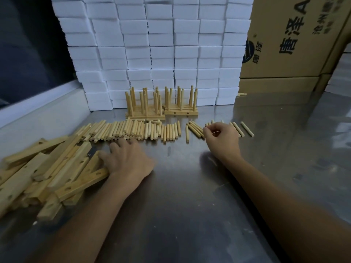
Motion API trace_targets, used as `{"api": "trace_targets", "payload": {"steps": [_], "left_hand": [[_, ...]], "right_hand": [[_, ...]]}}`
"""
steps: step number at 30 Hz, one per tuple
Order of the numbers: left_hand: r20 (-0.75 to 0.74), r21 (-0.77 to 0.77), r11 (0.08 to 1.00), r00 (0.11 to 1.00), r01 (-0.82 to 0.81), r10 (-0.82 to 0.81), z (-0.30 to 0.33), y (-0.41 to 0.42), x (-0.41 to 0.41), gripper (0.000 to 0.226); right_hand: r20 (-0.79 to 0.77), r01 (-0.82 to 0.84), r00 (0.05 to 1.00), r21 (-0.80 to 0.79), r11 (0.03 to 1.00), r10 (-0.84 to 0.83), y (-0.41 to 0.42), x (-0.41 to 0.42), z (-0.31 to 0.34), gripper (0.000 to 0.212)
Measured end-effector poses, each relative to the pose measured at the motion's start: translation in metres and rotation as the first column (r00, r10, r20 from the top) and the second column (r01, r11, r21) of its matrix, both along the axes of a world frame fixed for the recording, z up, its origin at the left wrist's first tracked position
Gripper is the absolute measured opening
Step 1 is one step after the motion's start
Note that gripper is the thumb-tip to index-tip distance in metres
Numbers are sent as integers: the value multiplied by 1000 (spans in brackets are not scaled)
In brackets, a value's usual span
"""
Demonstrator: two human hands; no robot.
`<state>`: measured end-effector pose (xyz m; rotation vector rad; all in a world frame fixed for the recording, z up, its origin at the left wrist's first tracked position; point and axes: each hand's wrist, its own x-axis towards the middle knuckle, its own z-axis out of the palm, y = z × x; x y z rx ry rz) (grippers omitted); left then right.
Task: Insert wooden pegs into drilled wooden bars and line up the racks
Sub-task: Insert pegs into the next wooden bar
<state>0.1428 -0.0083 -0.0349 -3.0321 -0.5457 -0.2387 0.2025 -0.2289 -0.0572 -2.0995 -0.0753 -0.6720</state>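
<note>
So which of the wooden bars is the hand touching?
The drilled bar at the near right edge of the bar pile. The left hand rests against its end; the other bars lie farther left, untouched.

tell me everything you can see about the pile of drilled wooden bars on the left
The pile of drilled wooden bars lies at the left of the metal table, loose and criss-crossed, several layers deep. The bars are pale, unfinished-looking wood, long and flat-sided, with round holes showing along some faces. None carries a peg. Some run off the left edge of the view. The left hand rests on the pile's right side, its fingers spread over the end of one bar. The row of loose pegs lies just behind the pile.
</note>
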Motion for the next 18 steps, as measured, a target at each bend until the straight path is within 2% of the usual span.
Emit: {"api": "trace_targets", "payload": {"steps": [3,7,11,13,16,18], "left_hand": [[-55,-61,998,998,-31,28,1,5,3,55],[-47,-92,996,999,-6,2,1,7,2,52],[169,-54,987,976,151,-140,1,2,0,34],[313,-129,961,930,245,-195,1,0,1,30],[543,-356,833,820,423,-184,2,-5,5,28],[670,-532,664,741,526,-49,7,-10,7,31]], "right_hand": [[-11,3,1000,25,1000,-3,-1,0,1,13],[-31,8,999,33,999,-7,0,0,2,13],[-30,-9,1000,-5,1000,9,2,-1,2,12],[-13,-22,1000,-63,998,22,4,-2,2,11],[32,-71,997,-164,984,77,10,-6,2,8],[51,-102,992,-193,976,114,15,-10,2,6]]}}
